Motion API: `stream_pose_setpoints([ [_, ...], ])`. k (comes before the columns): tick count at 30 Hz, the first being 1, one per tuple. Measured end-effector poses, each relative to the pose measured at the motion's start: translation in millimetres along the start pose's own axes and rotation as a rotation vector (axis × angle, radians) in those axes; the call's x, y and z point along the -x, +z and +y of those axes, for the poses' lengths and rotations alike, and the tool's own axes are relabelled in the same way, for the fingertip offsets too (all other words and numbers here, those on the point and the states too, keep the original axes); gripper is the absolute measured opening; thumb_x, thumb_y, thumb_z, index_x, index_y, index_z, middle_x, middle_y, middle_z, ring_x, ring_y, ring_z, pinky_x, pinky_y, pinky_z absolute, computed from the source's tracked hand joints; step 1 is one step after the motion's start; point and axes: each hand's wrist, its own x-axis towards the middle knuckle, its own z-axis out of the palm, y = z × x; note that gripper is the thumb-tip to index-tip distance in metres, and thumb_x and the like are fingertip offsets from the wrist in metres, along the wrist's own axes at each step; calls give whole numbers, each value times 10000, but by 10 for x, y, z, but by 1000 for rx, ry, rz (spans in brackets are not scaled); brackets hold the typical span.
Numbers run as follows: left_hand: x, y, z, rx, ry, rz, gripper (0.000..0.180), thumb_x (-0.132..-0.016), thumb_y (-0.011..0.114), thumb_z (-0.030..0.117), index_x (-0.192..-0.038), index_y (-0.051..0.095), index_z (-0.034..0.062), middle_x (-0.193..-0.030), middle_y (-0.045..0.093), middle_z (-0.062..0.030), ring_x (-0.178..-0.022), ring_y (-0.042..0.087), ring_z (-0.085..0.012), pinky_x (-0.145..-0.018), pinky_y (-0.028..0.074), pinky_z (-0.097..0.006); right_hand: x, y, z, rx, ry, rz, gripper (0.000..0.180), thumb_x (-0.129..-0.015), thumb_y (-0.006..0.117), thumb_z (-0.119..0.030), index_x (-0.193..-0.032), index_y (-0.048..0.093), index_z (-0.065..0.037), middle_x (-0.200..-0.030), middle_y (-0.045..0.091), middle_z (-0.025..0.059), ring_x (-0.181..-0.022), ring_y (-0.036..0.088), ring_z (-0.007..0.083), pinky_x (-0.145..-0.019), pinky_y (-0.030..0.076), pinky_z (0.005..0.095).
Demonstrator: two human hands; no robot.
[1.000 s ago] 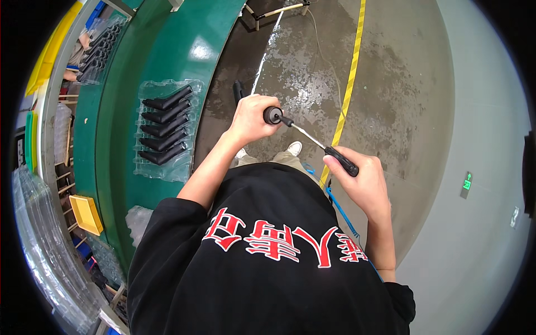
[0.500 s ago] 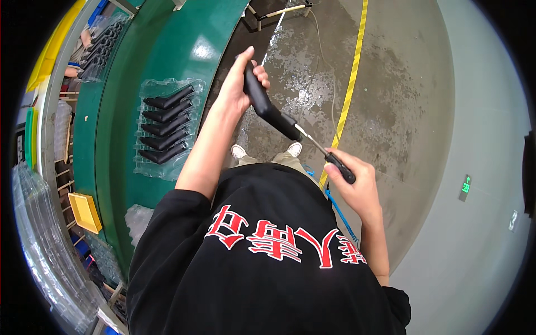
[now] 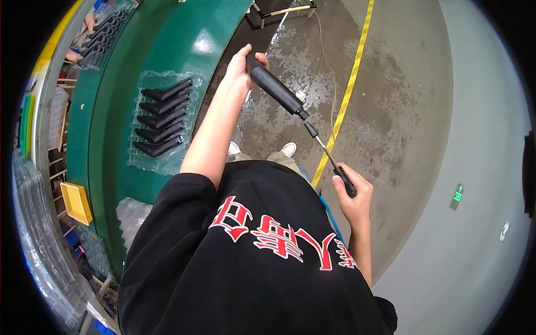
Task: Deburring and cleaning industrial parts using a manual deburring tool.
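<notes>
My left hand [image 3: 240, 68] is closed round one end of a black angled tubular part [image 3: 277, 92], whose narrow stepped end points down to the right. In my right hand [image 3: 357, 198] is a hand tool with a black handle [image 3: 344, 181] and a thin metal shaft. A small black tapered piece [image 3: 311, 130] sits at the shaft's tip, just apart from the tubular part's narrow end. To the left, several similar black angled parts [image 3: 162, 120] lie in a row in a clear plastic tray [image 3: 149, 165].
The tray rests on a long green work surface [image 3: 184, 22]. Past its left side are a yellow bin [image 3: 76, 202], stacked clear trays [image 3: 44, 240] and another person's hand [image 3: 72, 55] near more black parts. A yellow floor line [image 3: 349, 92] and a loose cable [image 3: 333, 84] cross the mottled floor.
The tool's tip has come away from the tubular part, and the black tapered piece now shows on it. My right hand has moved slightly down; the tubular part has turned in my left hand.
</notes>
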Motion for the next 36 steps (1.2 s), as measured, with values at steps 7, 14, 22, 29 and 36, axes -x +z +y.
stream_pose_setpoints([
  [7, -47, -62, -240, 31, 66, 148, 234, -946, 582, 161, -941, 394, 22, -743, 529, -107, -552, 536, -171, -513, 521, -291, -45, -30, 81, 62, 8, -10, 299, -809, 707, -78, -1083, 681, 39, -906, 719, 107, -690, 589, 180, -659, 472, 272],
  [14, -388, -314, -321, -280, 251, 250, 290, -933, 489, 321, -892, 521, 36, -612, 578, -125, -547, 560, -232, -587, 512, -386, 11, -129, 481, 74, 57, -9, 292, -834, 656, -64, -1097, 670, 61, -916, 719, 119, -700, 578, 170, -672, 475, 266],
  [22, -413, -401, -510, -107, 426, 393, 230, -911, 511, 266, -883, 513, 39, -617, 570, -107, -534, 550, -210, -556, 506, -349, -61, -298, 730, 118, 48, -61, 276, -844, 626, -56, -1087, 677, 63, -905, 722, 100, -683, 567, 141, -664, 468, 249],
  [29, -580, -238, -590, -72, 439, 440, 180, -892, 530, 219, -875, 506, 41, -621, 563, -91, -523, 542, -189, -530, 501, -316, -160, -334, 720, 123, 39, -12, 288, -846, 620, -53, -1103, 682, 60, -942, 738, 118, -710, 616, 151, -686, 496, 252],
  [36, -542, -726, -168, -271, 137, 119, 137, -872, 549, 171, -868, 500, 43, -625, 556, -74, -512, 534, -169, -503, 495, -284, -239, -181, 642, 72, -98, -27, 292, -808, 746, -124, -1077, 717, -14, -924, 753, 72, -648, 624, 146, -596, 483, 245],
])
